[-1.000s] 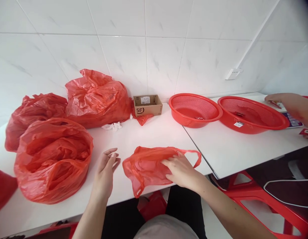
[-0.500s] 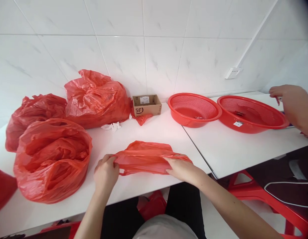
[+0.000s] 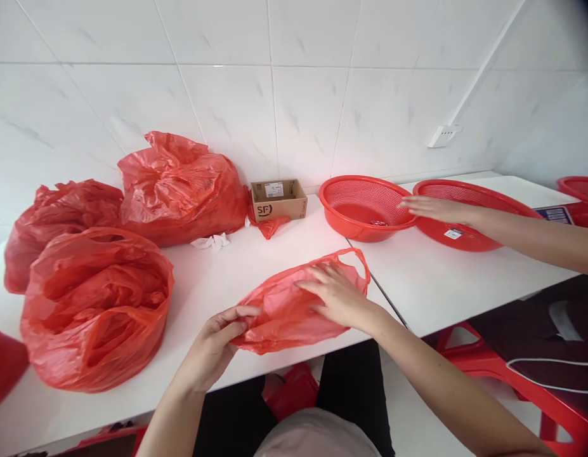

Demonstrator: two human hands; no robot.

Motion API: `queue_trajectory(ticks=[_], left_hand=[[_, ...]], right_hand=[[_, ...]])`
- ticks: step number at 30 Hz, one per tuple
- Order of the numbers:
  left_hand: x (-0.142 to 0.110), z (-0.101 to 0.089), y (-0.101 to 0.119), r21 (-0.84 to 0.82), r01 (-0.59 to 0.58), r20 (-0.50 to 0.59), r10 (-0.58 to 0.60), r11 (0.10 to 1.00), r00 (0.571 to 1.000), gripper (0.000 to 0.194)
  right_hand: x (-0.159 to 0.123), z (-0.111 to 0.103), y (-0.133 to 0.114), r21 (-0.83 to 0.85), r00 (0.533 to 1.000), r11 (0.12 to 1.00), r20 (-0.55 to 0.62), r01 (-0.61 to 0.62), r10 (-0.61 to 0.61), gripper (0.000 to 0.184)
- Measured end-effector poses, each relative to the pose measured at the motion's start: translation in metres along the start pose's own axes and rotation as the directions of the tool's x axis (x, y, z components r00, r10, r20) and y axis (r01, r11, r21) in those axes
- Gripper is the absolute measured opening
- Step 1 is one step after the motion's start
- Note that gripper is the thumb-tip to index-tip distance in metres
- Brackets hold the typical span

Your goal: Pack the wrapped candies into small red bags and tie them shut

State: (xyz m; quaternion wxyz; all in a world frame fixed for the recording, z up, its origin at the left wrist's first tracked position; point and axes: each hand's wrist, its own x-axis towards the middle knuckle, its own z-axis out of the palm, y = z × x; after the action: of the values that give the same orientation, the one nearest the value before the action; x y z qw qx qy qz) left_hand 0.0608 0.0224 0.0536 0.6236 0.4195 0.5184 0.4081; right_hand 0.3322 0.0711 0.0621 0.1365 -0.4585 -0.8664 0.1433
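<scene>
A thin red plastic bag with a loop handle lies at the front edge of the white table, its mouth spread apart. My left hand pinches the bag's left end between thumb and fingers. Over the bag's middle, my right hand rests with its fingers spread, reaching into the opening. To the left stands a large red plastic bag, its top gaping and more crumpled red plastic inside.
Two more stuffed red bags sit by the wall, beside a small cardboard box and a crumpled white tissue. On the right are a red colander and a wider red basin, with another person's hand above them.
The bag has been opened out from a flat, stretched strip. My right hand has let go of its edge and spread its fingers. The other person's hand has moved left to the colander.
</scene>
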Motion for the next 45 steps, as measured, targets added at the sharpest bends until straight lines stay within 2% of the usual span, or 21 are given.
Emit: queue_trajectory(ticks=[3, 7, 10, 12, 15, 17, 19, 21, 24, 26, 27, 29, 31, 33, 34, 36, 37, 40, 42, 44, 45], left_hand=[[-0.003, -0.011, -0.002, -0.152, 0.055, 0.000, -0.056, 0.987, 0.998, 0.020], [-0.003, -0.024, -0.012, -0.201, 0.030, -0.077, -0.047, 0.979, 0.996, 0.016], [-0.001, -0.024, -0.017, -0.110, 0.014, -0.096, -0.025, 0.994, 0.995, 0.014], [0.000, -0.021, -0.019, 0.024, -0.025, -0.111, 0.028, 0.999, 0.993, 0.018], [0.001, -0.014, -0.021, 0.325, -0.101, -0.105, 0.142, 0.940, 0.984, 0.036], [0.002, -0.010, -0.024, 0.447, -0.144, -0.080, 0.199, 0.883, 0.977, 0.047], [0.001, -0.008, -0.027, 0.456, -0.181, -0.055, 0.230, 0.871, 0.972, 0.053], [0.000, -0.007, -0.028, 0.435, -0.210, -0.042, 0.253, 0.876, 0.966, 0.057], [-0.002, -0.011, -0.027, 0.407, -0.228, -0.100, 0.291, 0.884, 0.951, 0.065], [-0.004, -0.017, -0.027, 0.416, -0.221, -0.155, 0.309, 0.882, 0.938, 0.068], [-0.005, -0.020, -0.028, 0.419, -0.212, -0.170, 0.305, 0.883, 0.937, 0.069], [-0.008, -0.026, -0.030, 0.409, -0.183, -0.178, 0.275, 0.894, 0.945, 0.068], [-0.012, -0.030, -0.034, 0.372, -0.154, -0.169, 0.230, 0.915, 0.959, 0.067], [-0.015, -0.032, -0.037, 0.323, -0.131, -0.148, 0.187, 0.937, 0.971, 0.066], [-0.017, -0.032, -0.038, 0.302, -0.121, -0.136, 0.169, 0.946, 0.976, 0.065], [-0.018, -0.031, -0.038, 0.273, -0.105, -0.120, 0.142, 0.956, 0.983, 0.065], [-0.018, -0.030, -0.038, 0.266, -0.099, -0.115, 0.134, 0.959, 0.984, 0.065], [-0.017, -0.026, -0.035, 0.240, -0.098, -0.102, 0.126, 0.966, 0.987, 0.065], [-0.017, -0.024, -0.033, 0.228, -0.102, -0.094, 0.127, 0.968, 0.988, 0.064], [-0.019, -0.023, -0.033, 0.235, -0.097, -0.093, 0.122, 0.967, 0.988, 0.063], [-0.021, -0.024, -0.034, 0.241, -0.093, -0.097, 0.119, 0.966, 0.988, 0.064]], right_hand=[[0.004, 0.004, 0.017, 0.000, 0.984, 0.992, 0.128, -0.124, 0.123, 0.075], [0.001, -0.002, 0.032, 0.126, 0.938, 0.966, 0.295, -0.227, 0.182, 0.076], [-0.001, -0.005, 0.033, 0.179, 0.955, 0.963, 0.252, -0.204, 0.155, 0.067], [-0.001, -0.003, 0.028, 0.229, 0.979, 0.962, 0.174, -0.149, 0.110, 0.049], [0.000, 0.010, 0.014, 0.224, 0.998, 0.975, -0.068, 0.010, 0.005, 0.023], [0.001, 0.023, 0.005, 0.149, 0.977, 0.983, -0.198, 0.108, -0.077, 0.025], [0.001, 0.034, -0.001, 0.072, 0.974, 0.987, -0.187, 0.141, -0.126, 0.029], [0.000, 0.037, -0.003, 0.036, 0.996, 0.996, -0.037, 0.077, -0.075, 0.033], [-0.008, 0.020, -0.003, 0.096, 0.954, 0.988, 0.286, -0.121, 0.089, 0.073], [-0.016, -0.004, -0.003, 0.277, 0.929, 0.954, 0.370, -0.114, 0.003, 0.079], [-0.019, -0.018, -0.002, 0.400, 0.934, 0.915, 0.345, -0.056, -0.093, 0.072], [-0.024, -0.046, 0.005, 0.575, 0.966, 0.815, 0.161, 0.074, -0.201, 0.054], [-0.025, -0.065, 0.020, 0.505, 0.998, 0.861, -0.033, 0.059, -0.049, 0.046], [-0.022, -0.072, 0.037, 0.239, 0.962, 0.954, -0.158, -0.183, 0.224, 0.044], [-0.020, -0.070, 0.044, 0.112, 0.927, 0.945, -0.186, -0.309, 0.325, 0.042], [-0.013, -0.062, 0.050, -0.022, 0.892, 0.902, -0.160, -0.430, 0.422, 0.039], [-0.010, -0.058, 0.049, -0.020, 0.900, 0.907, -0.137, -0.421, 0.414, 0.039], [0.003, -0.058, 0.043, 0.163, 0.968, 0.959, -0.054, -0.233, 0.244, 0.050], [0.013, -0.070, 0.049, 0.257, 0.983, 0.952, -0.037, -0.165, 0.180, 0.058], [0.023, -0.085, 0.069, 0.157, 0.956, 0.944, 0.015, -0.291, 0.292, 0.066], [0.026, -0.092, 0.083, 0.049, 0.919, 0.919, 0.066, -0.391, 0.388, 0.072]])
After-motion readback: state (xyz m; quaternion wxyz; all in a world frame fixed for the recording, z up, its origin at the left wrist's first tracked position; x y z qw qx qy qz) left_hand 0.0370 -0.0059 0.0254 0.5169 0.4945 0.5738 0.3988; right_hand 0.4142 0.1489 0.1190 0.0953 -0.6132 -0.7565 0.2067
